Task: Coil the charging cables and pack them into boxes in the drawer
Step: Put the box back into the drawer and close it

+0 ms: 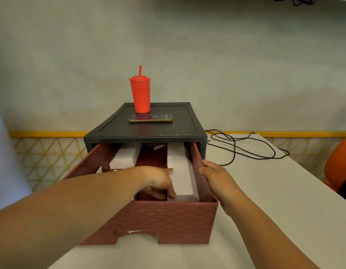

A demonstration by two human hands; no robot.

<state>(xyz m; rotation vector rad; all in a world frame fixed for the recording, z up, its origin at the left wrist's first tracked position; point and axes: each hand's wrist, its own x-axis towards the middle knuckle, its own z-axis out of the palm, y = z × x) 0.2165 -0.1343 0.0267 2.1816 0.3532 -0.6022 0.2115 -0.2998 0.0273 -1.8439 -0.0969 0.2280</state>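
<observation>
Charging cable of thin black cord (pixel 234 152) lies in loose, uncoiled loops on the white bench (pixel 265 200), to the right of the dark grey plastic cabinet (pixel 145 133), well apart from both hands and not yet in any box; the red-brown plastic drawer with the woven-pattern front (pixel 168 220) stands pulled well out of the cabinet; inside it the left hand (pixel 158 181) grips the long white cardboard box (pixel 183 179) that lies just beside the right wall, thumb on its top face and fingers (pixel 172 194) curled down round its near left edge; the right hand (pixel 215 175) holds the drawer's right wall from outside, thumb hooked over the rim, the other fingers partly out of sight; a second white box (pixel 125 156) leans at the back left. The step in hand looks like lifting a box out — or settling it — so that a cable can go in; to do it well, the right hand should brace the drawer so that it neither slides nor tips, while the left raises the box straight up along the wall rather than dragging it; a hold nearer the box's middle would likely keep it level and its lid closed; the box is best set down near the cable — which needs coiling in even loops small enough to fit before anything is packed.
</observation>
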